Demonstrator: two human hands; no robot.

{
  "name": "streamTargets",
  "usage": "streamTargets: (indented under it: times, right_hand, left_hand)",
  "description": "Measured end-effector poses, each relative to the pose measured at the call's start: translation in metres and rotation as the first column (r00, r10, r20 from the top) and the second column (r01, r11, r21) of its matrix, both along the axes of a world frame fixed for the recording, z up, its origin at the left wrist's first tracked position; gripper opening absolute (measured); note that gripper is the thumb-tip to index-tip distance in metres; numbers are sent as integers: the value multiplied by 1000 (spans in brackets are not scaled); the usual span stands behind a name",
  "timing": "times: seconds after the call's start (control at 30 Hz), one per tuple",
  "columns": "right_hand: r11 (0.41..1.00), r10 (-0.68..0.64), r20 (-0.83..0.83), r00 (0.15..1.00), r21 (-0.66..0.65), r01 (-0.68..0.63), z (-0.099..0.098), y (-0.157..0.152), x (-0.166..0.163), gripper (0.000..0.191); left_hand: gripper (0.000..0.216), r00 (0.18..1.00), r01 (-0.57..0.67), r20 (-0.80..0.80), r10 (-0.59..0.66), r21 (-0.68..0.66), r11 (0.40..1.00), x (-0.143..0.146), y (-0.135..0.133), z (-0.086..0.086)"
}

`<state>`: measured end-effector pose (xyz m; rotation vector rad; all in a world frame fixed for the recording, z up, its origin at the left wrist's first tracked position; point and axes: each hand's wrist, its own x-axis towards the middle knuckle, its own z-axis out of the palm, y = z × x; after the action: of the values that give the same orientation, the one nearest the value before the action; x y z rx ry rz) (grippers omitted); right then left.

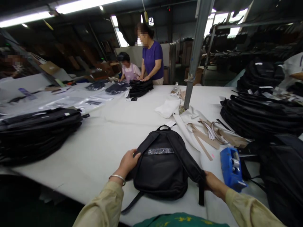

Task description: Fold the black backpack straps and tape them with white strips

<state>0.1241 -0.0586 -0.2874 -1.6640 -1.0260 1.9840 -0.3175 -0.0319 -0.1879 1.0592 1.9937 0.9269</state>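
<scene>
Backpack point(161, 176): lying on the white table point(99, 135), near the front edge, straps up, top handle point(163, 127) pointing away. Could skid or twist if pulled harder from one side than the other.
Left hand point(129, 162): closed on upper left side of backpack; can't tell whether gripping strap, body or both. Could slip off if only pinching the edge.
Right hand point(213, 183): closed on the lower end of the right strap point(184, 154), held out to the side. Could twist the strap if turned at the wrist.
Shiny strip point(161, 151): across the back panel, between straps. Could crease or lift if rubbed by a strap.
Left webbing tail point(133, 202): trailing toward table edge. Could get trapped underneath if backpack shifted over it.
Paper tag point(170, 123): just beside the handle. Could bend if pressed under the backpack.
Blue tape dispenser point(233, 170): near right forearm. Could get knocked by a wide swing.
Tan strips point(205, 138): scattered beyond the dispenser. Could tangle with the strap if swept across.
Right stack point(260, 113): black bags, piled unevenly. Could slump if bumped.
Co-workers: two across the table, well apart.
</scene>
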Motion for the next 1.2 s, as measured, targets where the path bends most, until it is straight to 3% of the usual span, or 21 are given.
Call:
streamTargets:
  times: [0.1,0.17,0.23,0.33,0.4,0.47,0.6,0.7,0.77,0.83,0.93,1.03,1.1,1.2]
  right_hand:
    - [999,40,126,991,6,-41,-6,-3,15,22]
    - [971,204,287,936,65,-231,-6,4,26,26]
    - [876,288,524,802,195,-442,0,17,33,30]
    - [735,86,747,659,399,-548,21,37,27,32]
    - [670,-18,731,682,515,-534,42,42,7,34]
    - [582,-7,665,746,610,-538,62,38,-22,33]
    - [383,219,566,795,700,-603,89,11,-84,24]
    - [311,370,525,766,707,-635,94,-7,-114,21]
    - [325,424,494,759,700,-636,96,-13,-126,20]
    - [379,443,440,781,698,-608,98,-13,-136,19]
    - [554,422,283,861,671,-492,108,-8,-155,17]
    - [711,395,19,919,627,-319,123,-3,-180,22]
    - [764,378,-159,912,610,-210,129,-1,-198,31]
    - [811,299,-314,901,581,-67,130,1,-223,38]
  left_hand:
    - [37,998,-24,-54,16,-154,988,-50,-49,-25]
    - [39,999,29,-22,-35,-227,973,-65,-71,-41]
    - [41,997,74,-14,-79,-235,969,-71,-82,-57]
    - [44,995,26,-90,-46,-208,978,-77,-83,-78]
    - [43,991,-41,-134,12,-221,974,-79,-80,-89]
    - [36,992,-60,-124,29,-254,965,-80,-76,-96]
    - [23,996,87,56,-74,-286,954,-76,-71,-93]
    - [25,964,207,215,-154,-254,945,-75,-70,-72]
    - [29,931,273,309,-195,-232,934,-72,-68,-49]
    - [32,889,333,393,-234,-205,920,-65,-60,-19]
    - [37,787,335,564,-250,-50,941,-40,-38,29]
    - [33,588,170,778,-223,150,974,0,-8,69]
    - [31,514,110,828,-224,196,974,30,10,84]
    - [28,486,72,851,-200,189,979,68,29,91]
